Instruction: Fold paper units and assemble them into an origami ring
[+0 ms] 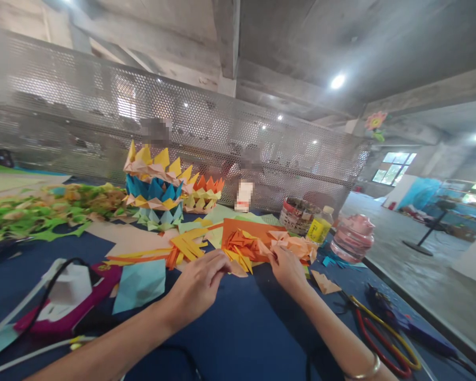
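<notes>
Folded paper triangles point(238, 253), orange & yellow, sit heaped mid-bench point(241, 328) betw. both hands. Prob. v. light, crease-stiff but easily crushed; best pinched at a folded edge. Fingers of left hand point(198, 286) are closed on a tan piece point(237, 269). Fingertips of right hand point(287, 270) are at the peach pile point(297, 246); can't tell if they grip. Behind: stacked paper rings point(154, 188). Bottle label blurred.

Bright ceiling lamps point(337, 81), daylight from windows point(394, 165), wide-angle bending at edges, soft focus throughout
</notes>
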